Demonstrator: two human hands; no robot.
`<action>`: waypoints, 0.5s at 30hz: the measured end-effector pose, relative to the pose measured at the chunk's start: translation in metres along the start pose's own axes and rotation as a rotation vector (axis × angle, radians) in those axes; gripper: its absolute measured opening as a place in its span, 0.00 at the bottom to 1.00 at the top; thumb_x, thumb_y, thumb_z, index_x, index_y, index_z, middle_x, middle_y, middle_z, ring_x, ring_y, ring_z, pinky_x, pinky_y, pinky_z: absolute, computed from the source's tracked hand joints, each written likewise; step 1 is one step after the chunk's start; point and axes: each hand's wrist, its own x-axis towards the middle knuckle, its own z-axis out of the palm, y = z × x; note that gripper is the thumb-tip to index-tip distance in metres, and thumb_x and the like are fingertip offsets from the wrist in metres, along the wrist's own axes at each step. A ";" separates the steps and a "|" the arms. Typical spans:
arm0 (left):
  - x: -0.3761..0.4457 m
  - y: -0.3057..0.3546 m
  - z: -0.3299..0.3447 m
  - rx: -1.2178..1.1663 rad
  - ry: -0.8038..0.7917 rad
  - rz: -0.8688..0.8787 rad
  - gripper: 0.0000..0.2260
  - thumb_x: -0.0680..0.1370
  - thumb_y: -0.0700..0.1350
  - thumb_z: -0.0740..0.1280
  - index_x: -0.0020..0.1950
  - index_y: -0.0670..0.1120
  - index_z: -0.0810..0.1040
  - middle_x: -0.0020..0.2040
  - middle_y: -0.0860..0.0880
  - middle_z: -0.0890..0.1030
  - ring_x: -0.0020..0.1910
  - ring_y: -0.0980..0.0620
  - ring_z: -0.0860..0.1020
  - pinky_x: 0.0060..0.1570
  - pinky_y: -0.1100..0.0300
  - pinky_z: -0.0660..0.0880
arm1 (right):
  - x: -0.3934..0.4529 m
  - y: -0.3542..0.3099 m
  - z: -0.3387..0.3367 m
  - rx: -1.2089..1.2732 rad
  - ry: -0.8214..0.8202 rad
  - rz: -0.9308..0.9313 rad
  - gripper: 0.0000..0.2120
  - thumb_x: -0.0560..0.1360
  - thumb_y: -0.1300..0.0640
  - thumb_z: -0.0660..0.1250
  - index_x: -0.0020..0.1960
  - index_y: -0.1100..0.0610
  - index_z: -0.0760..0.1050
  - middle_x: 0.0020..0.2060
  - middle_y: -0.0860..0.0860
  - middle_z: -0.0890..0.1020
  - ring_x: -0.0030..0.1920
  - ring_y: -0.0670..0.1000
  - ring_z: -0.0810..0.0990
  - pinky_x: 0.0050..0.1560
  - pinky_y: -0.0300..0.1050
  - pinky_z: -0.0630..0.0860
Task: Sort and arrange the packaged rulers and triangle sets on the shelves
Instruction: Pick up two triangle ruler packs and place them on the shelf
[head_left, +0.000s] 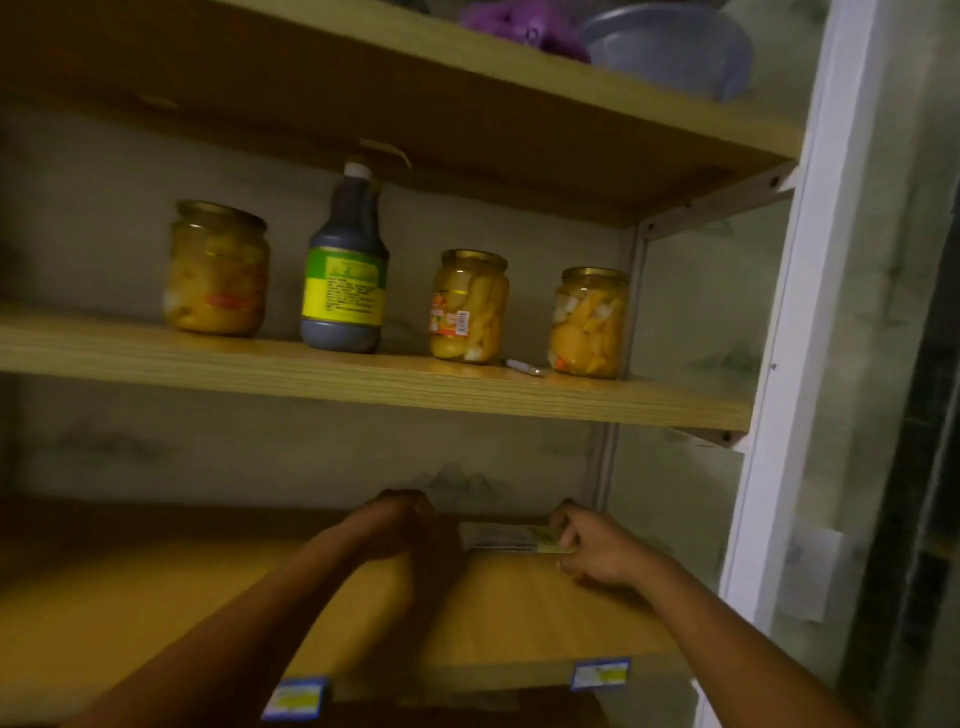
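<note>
A flat packaged ruler set (506, 538) lies at the back of the lower wooden shelf (519, 613), near the rear wall. My right hand (592, 551) pinches the package's right end, where a yellow-green label shows. My left hand (410, 525) rests at the package's left end, its fingers curled and turned away from me; whether it grips the package is hidden. The image is dim and blurred, so the package's print is unreadable.
The shelf above (363, 379) holds three jars of yellow fruit (215, 270), a dark sauce bottle (345, 270) and a pen (522, 368). The top shelf carries a grey bowl (670, 47) and something purple (519, 23). A white frame (789, 364) bounds the right side. Blue price tags (600, 673) sit on the lower shelf's edge.
</note>
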 end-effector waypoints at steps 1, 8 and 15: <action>-0.021 -0.005 -0.013 -0.060 -0.021 -0.043 0.07 0.76 0.37 0.66 0.52 0.44 0.77 0.48 0.47 0.79 0.45 0.52 0.79 0.45 0.61 0.75 | 0.002 -0.010 0.004 0.005 -0.021 -0.033 0.22 0.72 0.60 0.72 0.63 0.52 0.69 0.50 0.50 0.79 0.49 0.51 0.80 0.48 0.46 0.78; -0.241 -0.073 -0.103 -0.030 0.150 -0.330 0.08 0.74 0.38 0.71 0.51 0.45 0.76 0.39 0.48 0.76 0.37 0.48 0.77 0.41 0.55 0.75 | -0.053 -0.196 0.055 -0.020 -0.223 -0.382 0.26 0.70 0.61 0.74 0.64 0.54 0.67 0.47 0.49 0.75 0.48 0.50 0.77 0.56 0.51 0.76; -0.248 -0.082 -0.103 0.177 0.114 -0.343 0.19 0.73 0.46 0.72 0.62 0.49 0.74 0.47 0.47 0.82 0.39 0.51 0.82 0.49 0.51 0.81 | -0.054 -0.205 0.066 -0.021 -0.231 -0.336 0.30 0.70 0.61 0.74 0.68 0.53 0.65 0.48 0.49 0.75 0.48 0.49 0.77 0.51 0.48 0.77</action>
